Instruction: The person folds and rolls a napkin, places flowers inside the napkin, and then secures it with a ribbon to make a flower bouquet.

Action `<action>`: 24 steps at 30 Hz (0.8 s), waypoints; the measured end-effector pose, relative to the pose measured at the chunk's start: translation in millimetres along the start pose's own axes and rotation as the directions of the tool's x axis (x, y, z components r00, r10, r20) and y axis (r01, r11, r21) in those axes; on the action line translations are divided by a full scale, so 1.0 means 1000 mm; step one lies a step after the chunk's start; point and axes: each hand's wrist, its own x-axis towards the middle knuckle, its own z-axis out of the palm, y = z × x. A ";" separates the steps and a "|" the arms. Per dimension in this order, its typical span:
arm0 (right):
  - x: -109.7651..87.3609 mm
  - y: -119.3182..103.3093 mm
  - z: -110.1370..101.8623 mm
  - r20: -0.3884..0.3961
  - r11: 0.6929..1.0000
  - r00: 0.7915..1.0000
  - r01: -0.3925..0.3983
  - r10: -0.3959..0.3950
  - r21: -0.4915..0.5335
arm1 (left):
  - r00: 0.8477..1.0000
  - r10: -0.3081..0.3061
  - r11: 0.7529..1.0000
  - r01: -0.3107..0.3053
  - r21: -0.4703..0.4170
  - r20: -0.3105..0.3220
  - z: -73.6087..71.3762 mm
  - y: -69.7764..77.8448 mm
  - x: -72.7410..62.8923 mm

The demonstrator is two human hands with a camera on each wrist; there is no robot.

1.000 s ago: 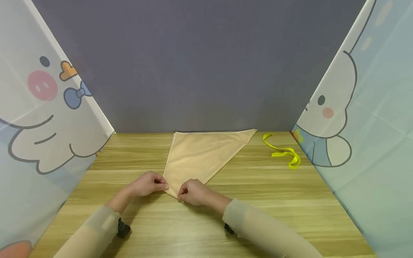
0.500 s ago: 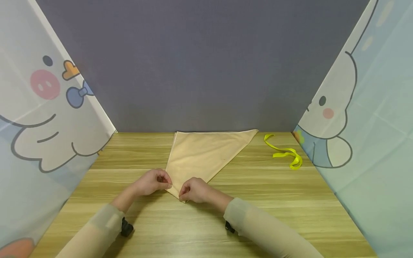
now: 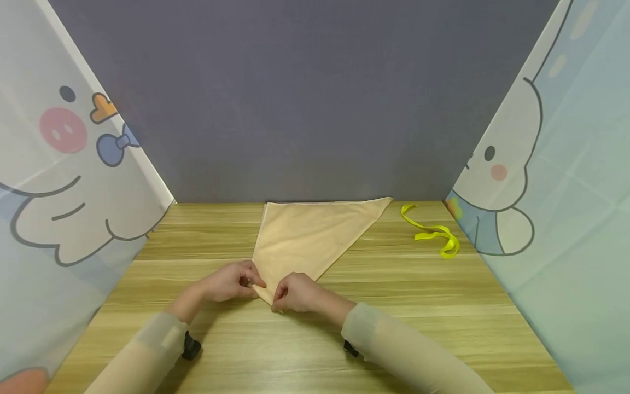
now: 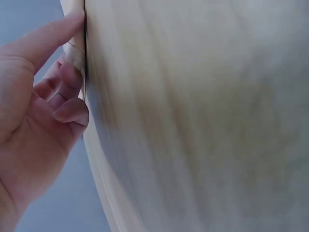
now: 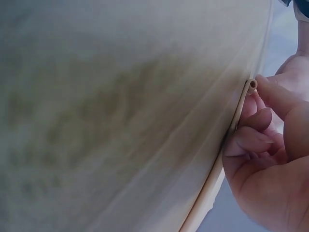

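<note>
A beige cloth (image 3: pixel 310 235) lies flat in a folded, roughly triangular shape, its long back edge by the wall. At its near left corner the border is turned over into a narrow roll (image 3: pixel 266 295). My left hand (image 3: pixel 233 282) pinches the left part of this roll between thumb and fingers. Close by, my right hand (image 3: pixel 297 291) pinches the roll's near end. The right wrist view shows that end as a small tube (image 5: pixel 253 86) under the right fingertips. In the left wrist view, the left thumb presses on the cloth's edge (image 4: pixel 75 53).
A yellow ribbon (image 3: pixel 438 232) lies loosely curled on the wooden table (image 3: pixel 275 361) at the back right. A grey wall (image 3: pixel 315 98) closes off the table's far edge. Cartoon-printed panels (image 3: pixel 566 219) flank both sides.
My left hand has shifted slightly right along the cloth's edge, and the turned-over border there looks thicker. The right hand stays nearly in place. The ribbon has not moved.
</note>
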 end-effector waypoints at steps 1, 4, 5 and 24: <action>-0.001 -0.001 0.000 0.004 1.000 1.000 -0.002 0.002 -0.018 | 1.000 0.001 1.000 -0.001 -0.004 0.001 0.002 0.001 0.000; -0.007 -0.003 0.001 0.011 0.997 1.000 0.002 -0.001 -0.079 | 1.000 0.004 1.000 -0.004 -0.012 0.001 0.008 0.004 -0.002; -0.008 -0.003 0.002 0.011 0.995 1.000 0.005 -0.004 -0.103 | 1.000 0.010 1.000 -0.010 -0.014 0.000 0.010 0.004 -0.002; -0.016 0.002 0.002 -0.016 0.973 0.993 0.114 -0.120 -0.202 | 0.990 0.137 0.990 -0.138 0.034 0.022 0.009 0.009 0.001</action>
